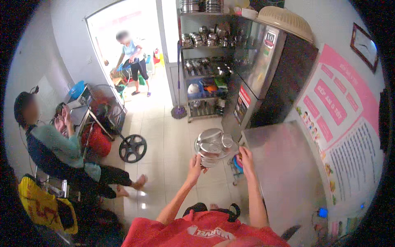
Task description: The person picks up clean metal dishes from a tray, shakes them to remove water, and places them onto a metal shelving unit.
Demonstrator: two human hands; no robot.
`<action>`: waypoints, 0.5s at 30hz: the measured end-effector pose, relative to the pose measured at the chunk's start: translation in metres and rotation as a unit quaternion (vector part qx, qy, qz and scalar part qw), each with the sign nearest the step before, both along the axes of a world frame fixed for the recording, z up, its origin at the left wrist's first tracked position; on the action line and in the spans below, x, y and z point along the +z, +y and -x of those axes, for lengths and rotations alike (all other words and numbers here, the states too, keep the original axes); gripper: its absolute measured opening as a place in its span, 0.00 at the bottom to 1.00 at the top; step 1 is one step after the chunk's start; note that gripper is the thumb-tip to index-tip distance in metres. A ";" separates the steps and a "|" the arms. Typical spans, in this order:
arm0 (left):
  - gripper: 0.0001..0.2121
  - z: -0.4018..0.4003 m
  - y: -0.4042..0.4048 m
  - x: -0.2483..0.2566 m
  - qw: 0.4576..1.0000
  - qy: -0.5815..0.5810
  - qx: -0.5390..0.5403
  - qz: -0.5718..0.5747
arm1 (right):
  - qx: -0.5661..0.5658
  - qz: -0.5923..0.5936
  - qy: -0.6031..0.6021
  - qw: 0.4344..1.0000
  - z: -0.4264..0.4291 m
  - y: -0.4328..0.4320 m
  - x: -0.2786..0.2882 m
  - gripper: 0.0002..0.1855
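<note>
In front of me, above the tiled floor, I hold a load of shiny metal dishes [214,145] that looks like a stacked set of bowls and trays or lids; the exact pieces are blurred. My left hand [197,168] grips its near left side, fingers curled underneath. On the right edge my right hand [245,157] is closed, near what looks like a thin handle or rim. Both arms reach forward, and the dishes are off any surface.
A metal table [287,166] lies right. Ahead stand a dish rack [202,51], a refrigerator [265,77] and a mop [178,111]. A seated person [58,145] and fan base [133,148] are left; another person [132,58] stands beyond the doorway.
</note>
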State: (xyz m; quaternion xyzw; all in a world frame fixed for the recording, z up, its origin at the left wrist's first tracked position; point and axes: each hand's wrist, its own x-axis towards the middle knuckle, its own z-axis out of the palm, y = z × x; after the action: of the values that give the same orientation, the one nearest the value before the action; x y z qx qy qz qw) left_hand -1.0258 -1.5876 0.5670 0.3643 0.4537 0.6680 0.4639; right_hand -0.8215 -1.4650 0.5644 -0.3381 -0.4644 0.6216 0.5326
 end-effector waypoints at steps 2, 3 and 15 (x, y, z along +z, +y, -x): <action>0.15 -0.023 -0.013 0.003 0.994 0.009 0.092 -0.064 | -0.014 -0.067 -0.053 0.996 -0.010 -0.002 -0.008 0.11; 0.14 -0.029 -0.017 0.005 0.994 -0.012 0.075 -0.077 | -0.016 -0.073 -0.056 0.996 -0.014 -0.002 -0.008 0.11; 0.13 -0.063 -0.129 0.112 0.947 0.075 0.126 -0.287 | 0.003 -0.365 -0.058 0.929 -0.025 -0.106 0.139 0.18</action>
State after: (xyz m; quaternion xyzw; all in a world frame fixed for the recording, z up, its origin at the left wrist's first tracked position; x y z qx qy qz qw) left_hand -0.9630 -1.7168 0.6786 0.4713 0.3180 0.7937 0.2165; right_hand -0.7966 -1.5713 0.7034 -0.1543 -0.6903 0.3899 0.5897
